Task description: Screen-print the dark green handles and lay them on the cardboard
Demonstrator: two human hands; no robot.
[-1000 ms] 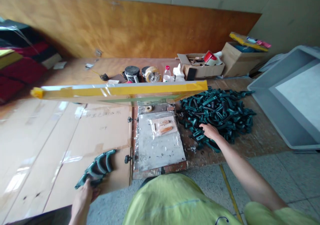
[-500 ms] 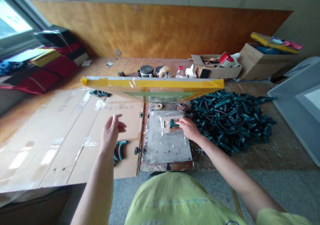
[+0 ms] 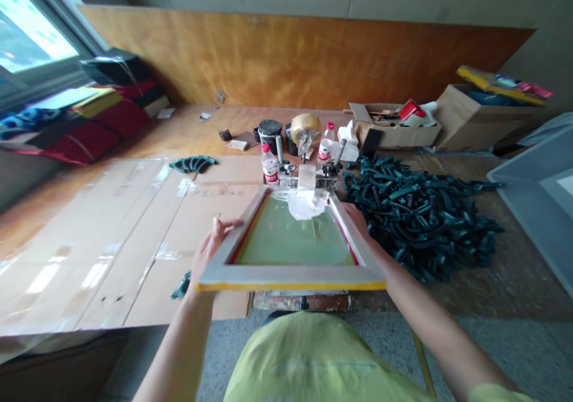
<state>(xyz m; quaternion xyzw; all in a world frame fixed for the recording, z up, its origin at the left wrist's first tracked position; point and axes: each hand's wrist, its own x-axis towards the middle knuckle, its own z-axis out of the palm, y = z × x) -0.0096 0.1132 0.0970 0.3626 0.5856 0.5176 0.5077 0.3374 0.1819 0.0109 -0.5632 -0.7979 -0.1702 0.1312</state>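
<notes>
A screen-printing frame with grey bars, yellow tape along its near edge and green mesh lies lowered in front of me, over the work plate. My left hand is at the frame's left bar, thumb raised and fingers closed in against the bar. At the opposite bar is my right hand, its fingers mostly hidden by the frame. White film covers part of the mesh's far end. Whatever lies beneath the frame is out of sight. One dark green handle-shaped piece shows beside my left wrist.
Dark green plastic pieces form a large pile on the right, beside a grey bin. More pieces line up on the cardboard at left. Behind the frame stand bottles, a black tub and an open box.
The screen frame has swung down from upright over the plate. My right hand has left the green piece on the plate for the frame's right side; my left hand has moved to its left side.
</notes>
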